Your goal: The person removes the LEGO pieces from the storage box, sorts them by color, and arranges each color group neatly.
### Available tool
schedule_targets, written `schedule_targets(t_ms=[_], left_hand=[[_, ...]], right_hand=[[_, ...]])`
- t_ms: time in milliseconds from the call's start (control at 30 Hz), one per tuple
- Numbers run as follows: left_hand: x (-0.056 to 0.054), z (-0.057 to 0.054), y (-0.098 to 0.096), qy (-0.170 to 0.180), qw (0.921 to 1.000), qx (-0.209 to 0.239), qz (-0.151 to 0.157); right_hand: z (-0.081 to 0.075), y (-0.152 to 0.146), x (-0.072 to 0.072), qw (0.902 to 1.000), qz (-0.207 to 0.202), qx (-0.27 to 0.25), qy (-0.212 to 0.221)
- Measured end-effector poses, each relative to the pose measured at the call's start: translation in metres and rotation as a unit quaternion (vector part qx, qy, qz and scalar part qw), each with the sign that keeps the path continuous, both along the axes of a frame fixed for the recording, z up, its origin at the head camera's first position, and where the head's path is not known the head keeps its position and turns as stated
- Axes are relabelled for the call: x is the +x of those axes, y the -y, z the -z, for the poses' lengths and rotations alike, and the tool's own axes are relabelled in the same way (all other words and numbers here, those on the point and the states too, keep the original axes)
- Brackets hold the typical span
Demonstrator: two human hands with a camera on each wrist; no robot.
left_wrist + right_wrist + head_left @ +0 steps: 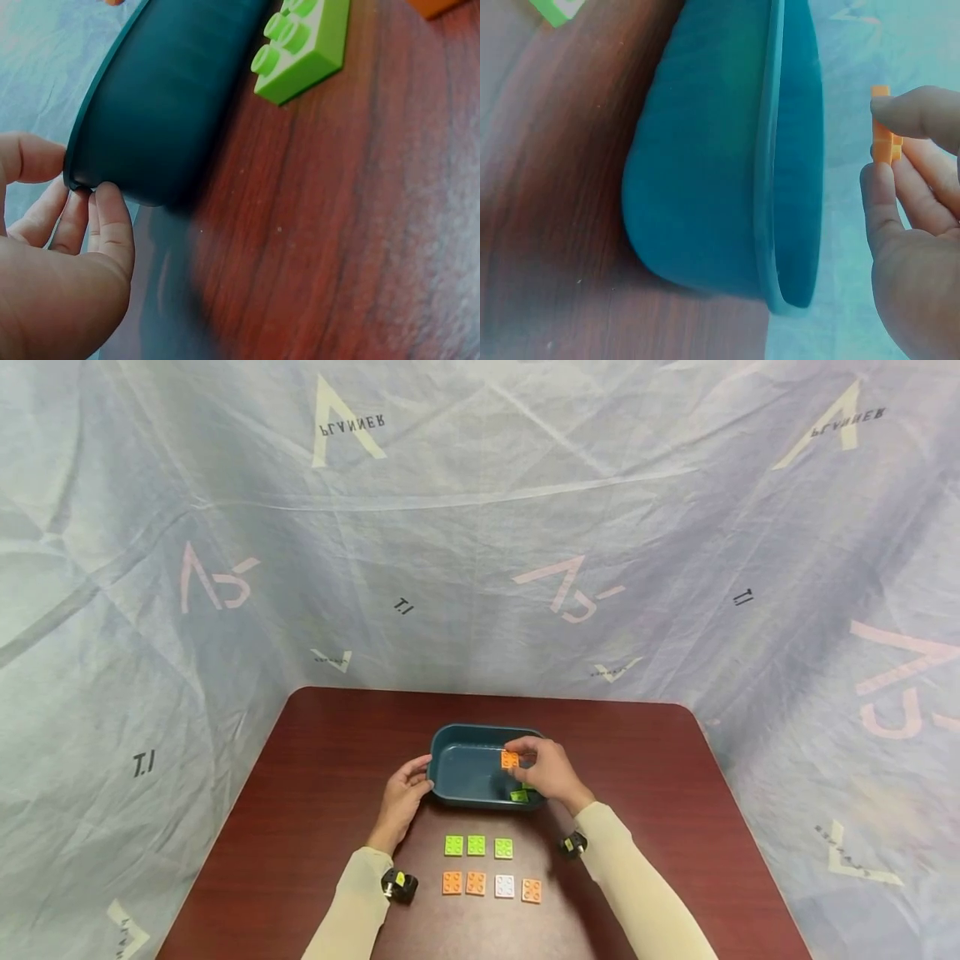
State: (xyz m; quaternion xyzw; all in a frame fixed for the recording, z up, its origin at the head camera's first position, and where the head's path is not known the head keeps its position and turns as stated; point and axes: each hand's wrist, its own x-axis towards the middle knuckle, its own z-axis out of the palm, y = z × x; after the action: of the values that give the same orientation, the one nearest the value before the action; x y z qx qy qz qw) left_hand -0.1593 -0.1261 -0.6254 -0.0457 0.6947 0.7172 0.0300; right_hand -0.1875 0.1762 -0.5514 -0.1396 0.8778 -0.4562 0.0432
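Observation:
A dark teal plastic tub (465,777) sits mid-table. My left hand (405,797) grips its left end, the thumb on the rim and the fingers tucked beneath it, as the left wrist view shows. Over the tub's right side, my right hand (551,770) pinches an orange toy brick (509,759) between thumb and fingers. In the right wrist view that orange brick (882,127) stands edge-on above the rim. Green bricks (519,796) lie inside the tub at its right end, partly hidden by the right hand.
In front of the tub, three green bricks (476,845) form a row. Nearer still is a second row: orange bricks (452,882) and one white brick (505,886). The reddish-brown table (322,752) is bordered by hanging printed sheeting (465,527). Both wrists carry small black cameras (400,886).

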Motion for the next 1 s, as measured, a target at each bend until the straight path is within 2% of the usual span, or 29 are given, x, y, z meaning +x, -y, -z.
schedule_targets(t_ms=[333,700,833,1000], left_hand=[[0.001,-0.001,0.0,0.001,1.0,-0.007,-0.002],[0.0,-0.001,-0.002,0.004,0.9999,-0.009,0.002],[0.001,-0.002,-0.002,0.007,0.9999,-0.009,-0.002],[0.001,-0.003,-0.002,0.008,1.0,-0.005,0.003]], right_hand=[[-0.006,-0.014,0.024,0.9989,-0.01,-0.045,0.005],[-0.009,-0.042,0.062,0.9976,0.023,-0.065,-0.008],[-0.006,-0.051,0.077,0.9976,0.024,-0.065,0.0],[0.005,-0.059,0.094,0.997,0.022,-0.073,0.009]])
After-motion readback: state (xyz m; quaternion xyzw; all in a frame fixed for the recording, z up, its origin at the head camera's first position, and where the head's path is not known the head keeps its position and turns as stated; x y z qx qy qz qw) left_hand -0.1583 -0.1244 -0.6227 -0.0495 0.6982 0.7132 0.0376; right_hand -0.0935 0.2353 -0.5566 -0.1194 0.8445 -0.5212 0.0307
